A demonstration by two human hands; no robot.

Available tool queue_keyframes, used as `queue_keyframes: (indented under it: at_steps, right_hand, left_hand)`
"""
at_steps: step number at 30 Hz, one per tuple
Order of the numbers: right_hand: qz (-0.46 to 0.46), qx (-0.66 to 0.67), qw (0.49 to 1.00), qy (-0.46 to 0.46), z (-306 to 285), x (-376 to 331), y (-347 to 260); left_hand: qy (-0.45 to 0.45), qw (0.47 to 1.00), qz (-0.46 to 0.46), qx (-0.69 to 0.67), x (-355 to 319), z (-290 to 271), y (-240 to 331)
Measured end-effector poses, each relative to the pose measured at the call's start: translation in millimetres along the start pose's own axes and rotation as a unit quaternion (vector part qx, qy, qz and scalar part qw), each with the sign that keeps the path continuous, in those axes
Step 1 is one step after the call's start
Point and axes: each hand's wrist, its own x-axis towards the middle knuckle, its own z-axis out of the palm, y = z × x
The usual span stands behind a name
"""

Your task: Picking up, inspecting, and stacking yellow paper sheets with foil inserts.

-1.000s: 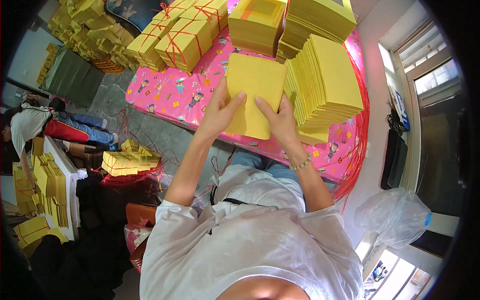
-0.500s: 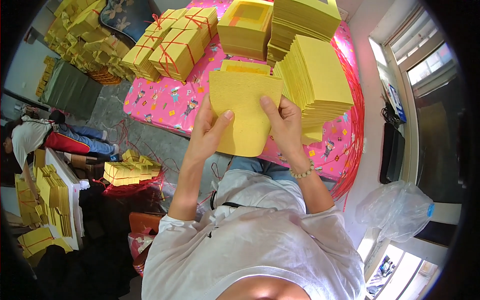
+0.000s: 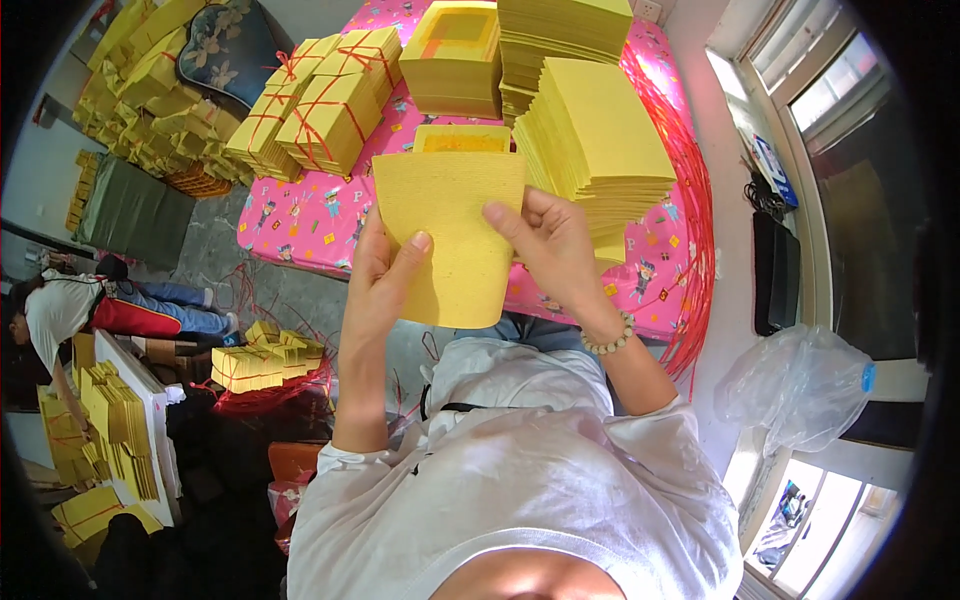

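Both hands hold a rough yellow paper sheaf [image 3: 450,245] upright above the near edge of the pink-covered table. My left hand [image 3: 375,280] grips its left side, the thumb lying on the near face and the fingers behind. On the right side my right hand [image 3: 553,247] pinches the sheaf the same way, a beaded bracelet on that wrist. How many sheets are in it cannot be told. Just beyond stands a smaller yellow stack with an orange patch [image 3: 462,139], partly hidden by the sheaf. A fanned stack of yellow paper [image 3: 615,120] leans to the right of it.
Red-tied yellow bundles [image 3: 325,125] sit at the table's far left. Taller stacks [image 3: 452,85] stand at the back. Red cords [image 3: 700,230] hang along the right edge of the pink table cover [image 3: 290,225]. At left, another person [image 3: 75,310] bends over yellow stacks.
The sheaf and both hands have shifted left and slightly nearer to me. My view has turned a little, so the table stacks appear further left. Both hands keep their grip.
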Motion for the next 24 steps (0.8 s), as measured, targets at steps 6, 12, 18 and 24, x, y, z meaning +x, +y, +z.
queue_keyframes:
  at_steps: [6,12,18,24]
  right_hand:
    - [0.029,0.011,1.000,-0.004,-9,-6,-13]
    - [0.057,-0.088,0.994,-0.030,-24,-10,-3]
    - [0.038,-0.051,0.998,-0.027,-23,-16,-7]
    - [0.054,-0.092,0.993,-0.048,-30,-18,-16]
  left_hand:
    - [-0.018,0.999,-0.005,0.026,5,5,-2]
    - [-0.022,1.000,0.008,0.006,13,11,3]
    - [-0.007,1.000,0.006,0.011,20,19,9]
    - [-0.002,0.998,0.046,0.042,27,20,5]
